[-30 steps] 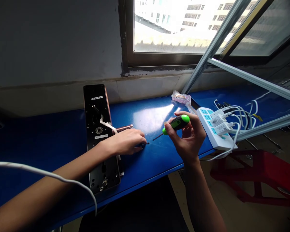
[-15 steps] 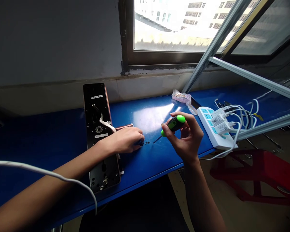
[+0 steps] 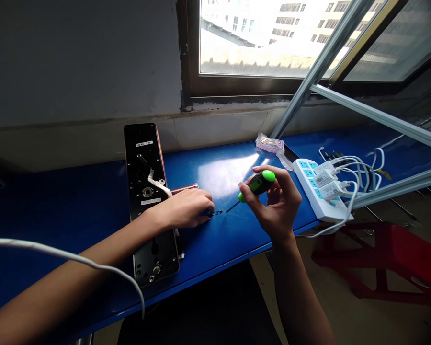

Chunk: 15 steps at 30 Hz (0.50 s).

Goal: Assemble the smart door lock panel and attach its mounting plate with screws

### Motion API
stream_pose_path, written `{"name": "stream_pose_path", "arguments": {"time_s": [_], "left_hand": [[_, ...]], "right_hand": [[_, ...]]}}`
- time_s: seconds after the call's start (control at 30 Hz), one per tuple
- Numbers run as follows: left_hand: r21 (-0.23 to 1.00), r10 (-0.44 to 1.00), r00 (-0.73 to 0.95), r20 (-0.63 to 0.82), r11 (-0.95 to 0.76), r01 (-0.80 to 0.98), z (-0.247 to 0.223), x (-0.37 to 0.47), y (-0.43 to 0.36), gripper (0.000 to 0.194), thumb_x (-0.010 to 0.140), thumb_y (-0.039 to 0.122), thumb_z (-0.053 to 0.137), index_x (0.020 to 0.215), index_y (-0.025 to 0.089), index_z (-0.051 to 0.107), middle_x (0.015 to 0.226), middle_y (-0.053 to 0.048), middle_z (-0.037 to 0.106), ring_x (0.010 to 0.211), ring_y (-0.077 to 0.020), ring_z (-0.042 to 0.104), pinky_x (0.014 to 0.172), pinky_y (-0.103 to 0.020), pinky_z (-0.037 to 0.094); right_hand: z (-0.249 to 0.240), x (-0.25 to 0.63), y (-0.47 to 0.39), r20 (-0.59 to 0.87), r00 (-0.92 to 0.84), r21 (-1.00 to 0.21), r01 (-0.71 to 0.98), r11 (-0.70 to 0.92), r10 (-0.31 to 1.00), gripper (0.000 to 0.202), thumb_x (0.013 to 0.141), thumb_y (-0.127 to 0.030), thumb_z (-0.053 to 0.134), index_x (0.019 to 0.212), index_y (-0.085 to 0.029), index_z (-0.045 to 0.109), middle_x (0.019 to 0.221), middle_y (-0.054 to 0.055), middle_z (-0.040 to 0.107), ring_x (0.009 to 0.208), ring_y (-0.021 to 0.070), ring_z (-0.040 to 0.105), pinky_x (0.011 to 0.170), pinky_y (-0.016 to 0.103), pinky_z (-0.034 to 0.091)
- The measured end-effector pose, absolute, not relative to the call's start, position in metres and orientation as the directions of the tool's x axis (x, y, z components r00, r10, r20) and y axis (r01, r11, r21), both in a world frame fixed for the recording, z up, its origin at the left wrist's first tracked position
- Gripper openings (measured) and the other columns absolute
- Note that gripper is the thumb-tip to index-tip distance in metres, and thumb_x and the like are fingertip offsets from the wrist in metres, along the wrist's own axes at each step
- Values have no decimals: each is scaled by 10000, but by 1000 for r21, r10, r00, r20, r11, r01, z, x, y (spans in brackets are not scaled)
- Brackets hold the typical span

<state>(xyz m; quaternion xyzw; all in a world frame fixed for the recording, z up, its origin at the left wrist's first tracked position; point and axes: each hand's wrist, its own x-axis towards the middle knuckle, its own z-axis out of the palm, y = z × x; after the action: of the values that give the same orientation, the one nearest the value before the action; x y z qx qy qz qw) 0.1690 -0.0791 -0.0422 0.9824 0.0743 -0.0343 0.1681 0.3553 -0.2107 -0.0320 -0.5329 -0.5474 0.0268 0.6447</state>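
My right hand [image 3: 278, 203] is closed round a green and black screwdriver [image 3: 257, 184], its shaft slanting down and left toward the blue table. Close to the tip lie several small dark screws [image 3: 219, 212]. Just left of them my left hand [image 3: 192, 208] rests low over the table with its fingers curled together; what they hold, if anything, is hidden. My left forearm crosses a long black panel [image 3: 138, 167] with a white label, holes and a white cable. Behind my left hand a copper-coloured strip [image 3: 187, 188] shows in part.
At the right of the blue table [image 3: 222, 249] stands a white power strip [image 3: 321, 194] with plugs and cables. A plastic packet [image 3: 270, 143] lies near the wall. Metal struts [image 3: 380, 117] cross the right side. A white cable [image 3: 75, 260] hangs over my left forearm.
The screwdriver's tip has moved slightly left, nearer the small screws. My left hand has hardly moved.
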Motion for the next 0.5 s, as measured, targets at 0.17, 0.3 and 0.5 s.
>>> {"name": "stream_pose_path", "arguments": {"time_s": [0.17, 0.3, 0.5], "left_hand": [[289, 134, 987, -86, -945, 154, -43, 170, -80, 143, 940, 211, 704, 1055, 225, 787, 1076, -37, 755, 1004, -219, 711, 954, -330, 512], [274, 150, 985, -91, -947, 169, -43, 172, -82, 160, 950, 233, 698, 1087, 230, 781, 1095, -36, 749, 983, -215, 709, 973, -349, 506], [292, 124, 992, -10, -949, 121, -44, 170, -85, 130, 961, 238, 691, 1057, 229, 778, 1064, -31, 741, 964, -200, 695, 918, -326, 503]], "right_hand": [[-32, 354, -209, 687, 391, -706, 558, 436, 613, 326, 813, -202, 819, 1105, -244, 678, 901, -6, 697, 761, 178, 736, 695, 349, 615], [-30, 353, -209, 689, 392, -705, 556, 440, 610, 340, 804, -190, 821, 1108, -245, 679, 926, -4, 696, 742, 163, 718, 682, 340, 612], [-32, 352, -210, 675, 400, -720, 541, 435, 620, 342, 812, -182, 824, 1115, -243, 677, 909, -5, 697, 746, 166, 710, 668, 347, 610]]}}
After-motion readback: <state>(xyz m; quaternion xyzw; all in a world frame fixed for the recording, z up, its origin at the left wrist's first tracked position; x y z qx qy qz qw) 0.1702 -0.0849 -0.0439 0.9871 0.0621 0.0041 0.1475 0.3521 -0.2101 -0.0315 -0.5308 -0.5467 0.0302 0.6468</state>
